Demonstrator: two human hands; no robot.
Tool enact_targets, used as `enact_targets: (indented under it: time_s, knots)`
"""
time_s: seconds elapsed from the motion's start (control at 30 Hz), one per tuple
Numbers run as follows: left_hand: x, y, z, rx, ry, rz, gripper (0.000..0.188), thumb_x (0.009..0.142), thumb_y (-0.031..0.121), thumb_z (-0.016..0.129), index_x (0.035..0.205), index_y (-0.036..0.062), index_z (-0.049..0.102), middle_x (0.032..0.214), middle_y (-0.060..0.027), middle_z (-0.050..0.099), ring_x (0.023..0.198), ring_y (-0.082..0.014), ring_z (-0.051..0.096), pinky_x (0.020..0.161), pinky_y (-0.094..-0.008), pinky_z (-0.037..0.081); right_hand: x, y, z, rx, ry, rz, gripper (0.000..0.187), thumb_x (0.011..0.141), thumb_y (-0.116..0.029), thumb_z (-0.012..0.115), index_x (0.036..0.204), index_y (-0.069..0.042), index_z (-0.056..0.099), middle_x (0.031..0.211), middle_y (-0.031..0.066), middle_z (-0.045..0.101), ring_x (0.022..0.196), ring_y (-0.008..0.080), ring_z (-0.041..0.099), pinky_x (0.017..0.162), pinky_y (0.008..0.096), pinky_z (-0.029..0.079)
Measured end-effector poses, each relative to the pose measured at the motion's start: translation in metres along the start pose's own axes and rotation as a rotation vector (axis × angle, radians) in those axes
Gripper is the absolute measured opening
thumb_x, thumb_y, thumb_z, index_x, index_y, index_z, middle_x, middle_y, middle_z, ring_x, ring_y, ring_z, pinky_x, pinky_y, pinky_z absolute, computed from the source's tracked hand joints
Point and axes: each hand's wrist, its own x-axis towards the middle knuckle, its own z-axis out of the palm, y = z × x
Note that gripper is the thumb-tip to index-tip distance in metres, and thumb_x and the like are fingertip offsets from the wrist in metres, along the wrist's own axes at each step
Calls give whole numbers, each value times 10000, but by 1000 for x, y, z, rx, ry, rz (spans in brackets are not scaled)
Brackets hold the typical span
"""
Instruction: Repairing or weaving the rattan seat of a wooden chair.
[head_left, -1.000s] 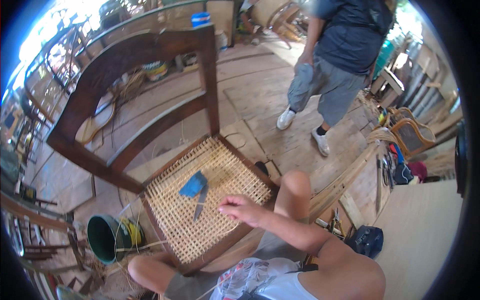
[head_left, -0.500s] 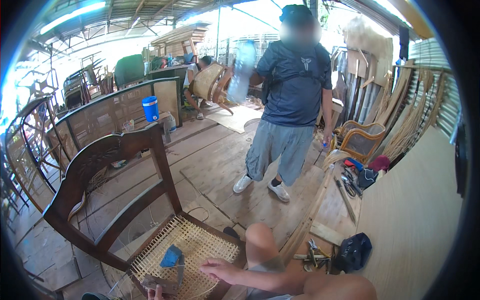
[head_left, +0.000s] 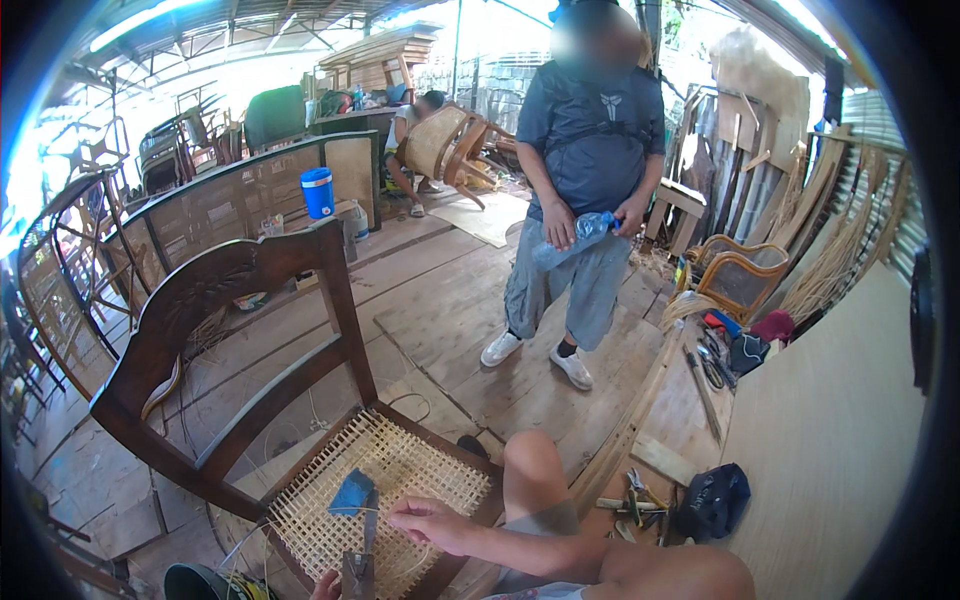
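Note:
A dark wooden chair stands before me, its seat a woven cane mesh. My right hand is over the seat, fingers pinched on a thin cane strand. At the lower edge my left hand shows only in part, closed against a small dark brown block. Between the hands a narrow grey blade-like strip runs from the block to a blue wrapped piece on the mesh.
A person stands ahead, both hands on a clear plastic bottle. Pliers and a dark cap lie at my right, near a large wood panel. A blue cooler jug stands beyond the chair.
The standing person has lowered the bottle and now has both hands on it. The brown block has turned from lying crosswise to pointing away from me. My right hand stays over the seat.

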Motion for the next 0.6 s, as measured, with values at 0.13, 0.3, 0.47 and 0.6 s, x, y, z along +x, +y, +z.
enact_targets:
  time_s: [0.13,0.3,0.47,0.6]
  knots:
    - [10,38,2,-1004,193,-847,478,900,35,576,1362,71,461,1156,-141,600,817,-273,680,707,-449,607,-13,-3,-5,3,106,56,147,972,-192,629,1042,-63,641,773,-46,552,602,30,471,510,192,365]
    - [1,26,-14,-720,296,-850,399,896,32,592,1287,57,517,958,-89,627,738,-204,633,642,-354,564,-19,3,-23,74,137,129,170,963,-206,647,1065,-70,646,769,-49,554,608,31,477,519,198,382]
    - [-1,-18,-53,132,169,-359,263,950,141,605,1184,25,589,934,-89,636,849,-194,630,697,-341,534,-21,15,-26,91,167,129,153,964,-209,647,1046,-80,645,751,-51,539,604,33,470,514,201,378]
    - [27,-57,-57,-891,659,-815,244,928,324,646,1011,95,644,854,-33,651,782,-178,624,634,-386,501,-27,21,-21,99,144,178,143,966,-207,643,1031,-80,639,740,-51,526,600,36,463,516,200,373]
